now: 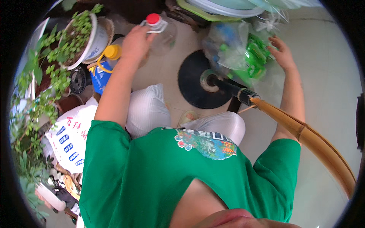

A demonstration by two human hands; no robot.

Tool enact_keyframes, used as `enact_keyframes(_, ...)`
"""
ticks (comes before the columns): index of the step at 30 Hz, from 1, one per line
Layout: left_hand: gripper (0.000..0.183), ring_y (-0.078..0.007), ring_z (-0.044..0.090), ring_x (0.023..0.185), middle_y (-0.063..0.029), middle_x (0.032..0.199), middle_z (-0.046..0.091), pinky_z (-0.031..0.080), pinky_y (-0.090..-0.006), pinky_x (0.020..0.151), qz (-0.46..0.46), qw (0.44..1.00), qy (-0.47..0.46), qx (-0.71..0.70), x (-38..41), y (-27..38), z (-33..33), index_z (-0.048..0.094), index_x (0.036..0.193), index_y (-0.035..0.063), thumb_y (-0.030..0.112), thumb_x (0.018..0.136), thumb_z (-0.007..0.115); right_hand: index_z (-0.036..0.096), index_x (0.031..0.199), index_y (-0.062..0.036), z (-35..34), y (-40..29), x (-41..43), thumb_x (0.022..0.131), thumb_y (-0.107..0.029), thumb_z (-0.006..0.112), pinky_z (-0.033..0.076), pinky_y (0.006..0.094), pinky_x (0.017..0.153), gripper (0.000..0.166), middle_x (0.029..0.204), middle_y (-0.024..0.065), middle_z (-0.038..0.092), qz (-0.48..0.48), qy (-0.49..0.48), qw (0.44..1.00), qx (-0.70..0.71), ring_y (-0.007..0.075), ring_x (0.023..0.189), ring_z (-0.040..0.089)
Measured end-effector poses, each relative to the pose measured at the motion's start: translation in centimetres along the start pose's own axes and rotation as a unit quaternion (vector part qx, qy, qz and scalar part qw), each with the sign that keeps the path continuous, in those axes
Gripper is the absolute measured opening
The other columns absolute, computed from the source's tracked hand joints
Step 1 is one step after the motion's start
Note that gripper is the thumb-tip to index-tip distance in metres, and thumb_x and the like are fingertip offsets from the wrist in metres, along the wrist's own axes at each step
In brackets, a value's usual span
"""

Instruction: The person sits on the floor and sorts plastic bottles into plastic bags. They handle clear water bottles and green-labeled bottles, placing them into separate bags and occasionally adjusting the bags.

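My left hand (136, 44) is at a large clear plastic jug (163, 42) with a red cap, its fingers closed about the white carrying handle below the cap. The fingertips are partly hidden behind the handle. My right hand (283, 54) is at the right side of a crumpled green plastic package (255, 57), fingers apart; whether the fingertips touch it is hard to tell. Against that package rests a clear plastic bag (225, 45) with blue and green things inside. A second jug with a yellow cap (112, 52) is beside my left forearm.
A round black base (196, 82) with an upright bamboo pole (302, 128) is between me and the bags. Potted plants (94, 42), a blue box (100, 78) and a white bag with writing (70, 134) line the left. Stacked basins (225, 10) are at the back.
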State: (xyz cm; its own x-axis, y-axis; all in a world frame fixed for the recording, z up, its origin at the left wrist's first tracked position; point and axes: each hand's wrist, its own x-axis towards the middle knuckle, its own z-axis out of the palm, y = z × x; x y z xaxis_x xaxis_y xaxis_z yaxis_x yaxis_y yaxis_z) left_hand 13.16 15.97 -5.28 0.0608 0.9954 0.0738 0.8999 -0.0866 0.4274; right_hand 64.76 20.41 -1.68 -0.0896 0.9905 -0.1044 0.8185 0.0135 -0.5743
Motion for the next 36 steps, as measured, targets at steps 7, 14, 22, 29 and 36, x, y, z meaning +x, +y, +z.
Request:
enact_keyframes(7, 0.022, -0.0337, 0.059, 0.114, -0.0151, 0.138, 0.052, 0.049, -0.0393, 0.094, 0.064, 0.992, 0.037, -0.098, -1.1, -0.7, 3.4, 0.065, 0.096, 0.0048, 0.021, 0.082, 0.07, 0.058, 0.13, -0.0039, -1.2, -3.5, -0.3, 0.089, -0.02, 0.068, 0.045, 0.0285, 0.091, 0.045, 0.116, 0.0125, 0.066, 0.079, -0.038, 0.992, 0.087, 0.0168, 0.108, 0.06)
enact_keyframes(14, 0.021, -0.0368, 0.061, 0.109, -0.0174, 0.146, 0.044, 0.053, -0.0408, 0.087, 0.168, 0.975, 0.055, -0.136, 1.4, 0.6, 7.5, 0.055, 0.083, 0.0034, 0.015, 0.079, 0.073, 0.056, 0.133, -0.0043, -3.2, -2.9, -3.4, 0.092, -0.022, 0.065, 0.041, 0.0295, 0.098, 0.045, 0.118, 0.0103, 0.064, 0.138, -0.033, 0.986, 0.089, 0.0158, 0.111, 0.057)
enact_keyframes(22, 0.015, -0.0368, 0.064, 0.099, -0.0122, 0.147, 0.042, 0.054, -0.0445, 0.082, 0.197, 0.964, 0.094, -0.15, 4.5, 2.7, 10.8, 0.059, 0.086, 0.007, 0.016, 0.082, 0.07, 0.06, 0.126, -0.0014, -5.5, -1.1, -8.9, 0.092, -0.019, 0.065, 0.045, 0.0313, 0.094, 0.039, 0.12, 0.0113, 0.065, 0.192, 0.03, 0.981, -0.008, 0.0189, 0.112, 0.059)
enact_keyframes(29, 0.043, -0.0345, 0.057, 0.116, -0.0122, 0.158, 0.022, 0.051, -0.0441, 0.093, 0.143, 0.987, -0.003, -0.078, 1.7, 2.4, 6.1, 0.058, 0.122, 0.0199, 0.019, 0.081, 0.072, 0.06, 0.125, -0.0009, -5.0, 1.9, -8.2, 0.092, -0.017, 0.064, 0.047, 0.0307, 0.093, 0.037, 0.119, 0.0118, 0.065, 0.095, 0.013, 0.994, 0.043, 0.0181, 0.11, 0.061)
enact_keyframes(36, 0.053, -0.0363, 0.052, 0.122, -0.0202, 0.135, 0.051, 0.048, -0.0425, 0.098, 0.124, 0.977, 0.141, 0.104, -2.9, -3.3, -1.5, 0.057, 0.127, 0.012, 0.021, 0.078, 0.075, 0.061, 0.124, -0.0015, -4.1, 1.8, -8.7, 0.093, -0.014, 0.063, 0.047, 0.0292, 0.093, 0.034, 0.115, 0.0114, 0.066, 0.115, 0.013, 0.991, 0.073, 0.0165, 0.108, 0.061)
